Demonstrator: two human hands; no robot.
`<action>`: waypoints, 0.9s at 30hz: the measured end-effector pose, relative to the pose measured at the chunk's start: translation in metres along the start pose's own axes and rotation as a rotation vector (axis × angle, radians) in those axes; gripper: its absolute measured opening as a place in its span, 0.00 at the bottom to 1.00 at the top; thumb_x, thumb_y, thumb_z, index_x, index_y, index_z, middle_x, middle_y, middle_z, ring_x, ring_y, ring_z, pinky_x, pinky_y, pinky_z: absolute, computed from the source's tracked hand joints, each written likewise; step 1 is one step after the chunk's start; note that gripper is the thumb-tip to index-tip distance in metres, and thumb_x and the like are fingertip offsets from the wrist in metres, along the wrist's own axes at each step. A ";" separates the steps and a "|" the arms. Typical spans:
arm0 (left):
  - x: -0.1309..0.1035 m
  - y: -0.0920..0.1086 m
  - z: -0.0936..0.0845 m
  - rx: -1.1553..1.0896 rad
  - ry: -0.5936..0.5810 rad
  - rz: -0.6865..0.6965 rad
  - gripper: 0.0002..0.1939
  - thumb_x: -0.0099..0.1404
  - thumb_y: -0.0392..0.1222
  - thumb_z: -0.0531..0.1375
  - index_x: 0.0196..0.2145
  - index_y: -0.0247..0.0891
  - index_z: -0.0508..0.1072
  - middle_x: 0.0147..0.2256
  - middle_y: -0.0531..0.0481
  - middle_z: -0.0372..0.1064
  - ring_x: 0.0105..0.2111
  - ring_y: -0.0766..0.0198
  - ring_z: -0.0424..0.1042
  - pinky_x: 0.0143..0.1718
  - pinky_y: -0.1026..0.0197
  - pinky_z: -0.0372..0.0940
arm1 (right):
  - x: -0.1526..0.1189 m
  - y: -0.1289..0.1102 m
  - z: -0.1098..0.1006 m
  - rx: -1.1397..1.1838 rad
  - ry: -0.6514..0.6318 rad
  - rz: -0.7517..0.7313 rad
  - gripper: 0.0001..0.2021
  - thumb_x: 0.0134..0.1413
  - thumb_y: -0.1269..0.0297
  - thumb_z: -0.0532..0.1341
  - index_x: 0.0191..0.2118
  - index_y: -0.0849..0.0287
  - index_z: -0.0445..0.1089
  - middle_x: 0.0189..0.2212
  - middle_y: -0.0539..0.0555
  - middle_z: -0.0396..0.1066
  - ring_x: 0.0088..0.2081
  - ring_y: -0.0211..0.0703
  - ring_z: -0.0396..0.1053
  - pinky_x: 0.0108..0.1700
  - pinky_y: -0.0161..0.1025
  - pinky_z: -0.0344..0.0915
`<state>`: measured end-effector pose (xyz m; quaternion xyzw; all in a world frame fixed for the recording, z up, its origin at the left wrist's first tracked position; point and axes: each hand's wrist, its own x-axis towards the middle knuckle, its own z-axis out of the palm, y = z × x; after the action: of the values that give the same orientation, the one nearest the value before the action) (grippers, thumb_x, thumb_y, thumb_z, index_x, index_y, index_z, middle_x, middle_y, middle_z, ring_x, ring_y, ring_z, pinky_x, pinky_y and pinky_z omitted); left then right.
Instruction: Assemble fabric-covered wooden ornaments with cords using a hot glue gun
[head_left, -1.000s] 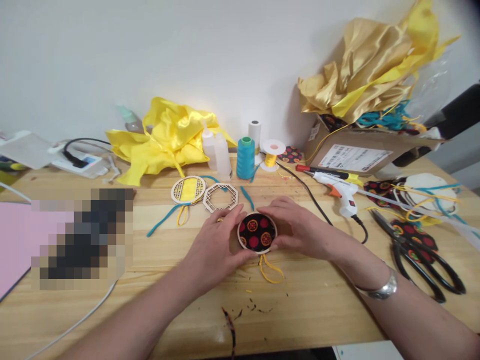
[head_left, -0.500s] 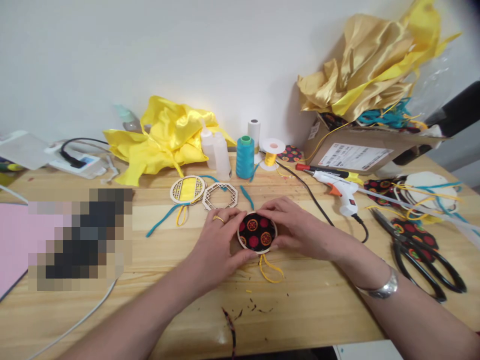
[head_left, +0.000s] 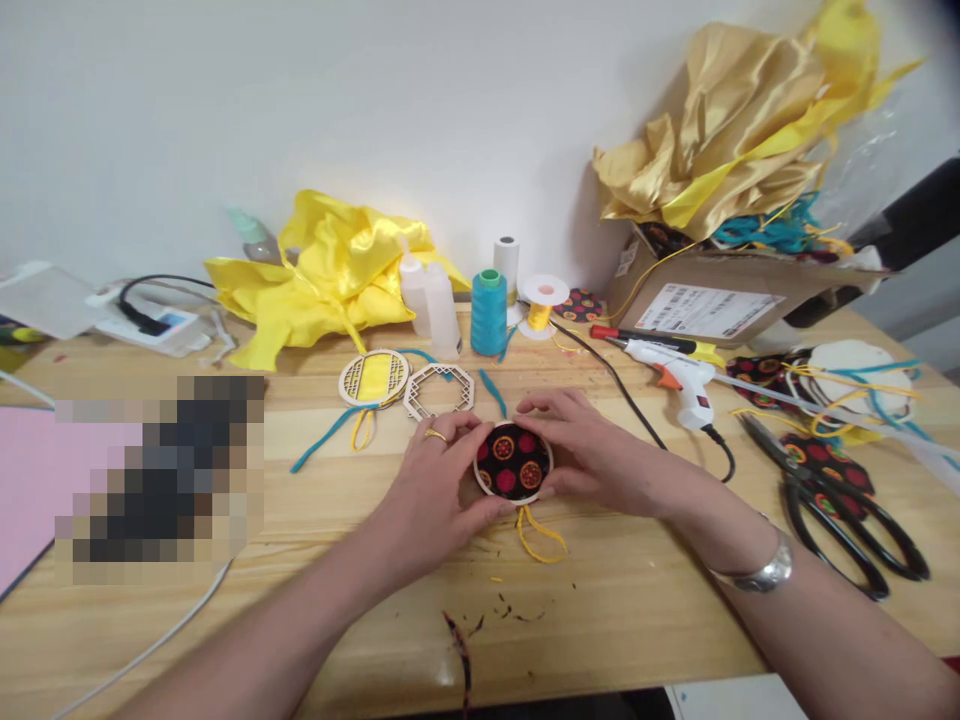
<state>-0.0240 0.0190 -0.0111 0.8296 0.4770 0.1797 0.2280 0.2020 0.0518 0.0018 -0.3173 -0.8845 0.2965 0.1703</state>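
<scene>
Centrally, in front of the person, a round disc (head_left: 513, 462) faced with black fabric in red and orange circles sits between both hands, its pale rim showing; whether it rests on the wooden table (head_left: 360, 640) or is raised slightly is hard to tell. The left hand (head_left: 439, 478) is curved around its left side, thumb along the near edge and fingertips at the far edge, parted just enough to span the rim. The right hand (head_left: 596, 455) grips the opposite side likewise, index finger on the far edge, thumb at the near right. A yellow cord loop (head_left: 541, 540) trails from the near edge onto the wood, and a teal cord end (head_left: 493, 393) lies just beyond the disc. Near the left hand's knuckles is an octagonal lattice frame (head_left: 463, 378), with a round lattice piece (head_left: 375, 376) backed in yellow beside it. Behind these stand a teal thread cone (head_left: 489, 318) and a white squeeze bottle (head_left: 443, 312). Farther right lie a glue gun (head_left: 686, 385) and black-handled scissors (head_left: 801, 476), the latter across patterned fabric (head_left: 844, 460). Small dark scraps (head_left: 504, 604) are scattered nearer the person.
</scene>
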 end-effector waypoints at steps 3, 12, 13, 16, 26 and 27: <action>0.000 0.000 0.000 -0.013 -0.001 0.000 0.29 0.58 0.52 0.61 0.54 0.38 0.64 0.51 0.41 0.57 0.52 0.50 0.55 0.54 0.49 0.55 | 0.000 0.001 0.000 0.000 0.001 0.008 0.26 0.54 0.61 0.63 0.58 0.51 0.61 0.55 0.59 0.58 0.58 0.51 0.51 0.59 0.51 0.52; 0.001 -0.001 0.001 -0.015 0.010 0.010 0.28 0.58 0.51 0.62 0.54 0.38 0.65 0.50 0.42 0.56 0.51 0.51 0.55 0.54 0.49 0.55 | 0.002 0.000 0.001 -0.005 -0.009 0.021 0.24 0.53 0.61 0.63 0.57 0.53 0.63 0.54 0.59 0.59 0.58 0.50 0.52 0.60 0.50 0.52; 0.001 0.000 0.001 -0.015 0.009 0.011 0.28 0.58 0.51 0.61 0.53 0.38 0.65 0.50 0.42 0.57 0.51 0.52 0.56 0.54 0.49 0.55 | 0.002 0.000 0.001 -0.004 -0.011 0.022 0.24 0.53 0.61 0.63 0.57 0.53 0.63 0.54 0.59 0.59 0.58 0.50 0.52 0.59 0.50 0.52; 0.000 0.000 0.001 -0.014 0.010 0.010 0.28 0.58 0.51 0.61 0.53 0.38 0.65 0.50 0.42 0.57 0.51 0.51 0.56 0.54 0.49 0.55 | 0.002 0.000 0.001 -0.009 -0.011 0.027 0.25 0.53 0.60 0.63 0.58 0.53 0.62 0.54 0.59 0.59 0.57 0.51 0.52 0.59 0.51 0.52; 0.000 0.001 0.000 -0.007 -0.029 -0.018 0.28 0.59 0.52 0.60 0.54 0.38 0.64 0.52 0.40 0.57 0.53 0.48 0.55 0.55 0.45 0.54 | 0.002 -0.004 -0.002 -0.012 -0.027 0.019 0.26 0.54 0.63 0.63 0.59 0.50 0.61 0.52 0.57 0.60 0.56 0.49 0.52 0.59 0.49 0.52; 0.001 0.001 -0.001 -0.004 -0.034 -0.022 0.28 0.59 0.52 0.60 0.54 0.38 0.64 0.52 0.40 0.57 0.53 0.48 0.55 0.56 0.45 0.54 | 0.002 -0.004 -0.002 -0.007 -0.027 0.018 0.26 0.53 0.63 0.63 0.59 0.50 0.61 0.52 0.57 0.60 0.56 0.49 0.52 0.59 0.48 0.52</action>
<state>-0.0231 0.0190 -0.0096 0.8267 0.4819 0.1638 0.2399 0.1998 0.0513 0.0060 -0.3221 -0.8849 0.2990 0.1546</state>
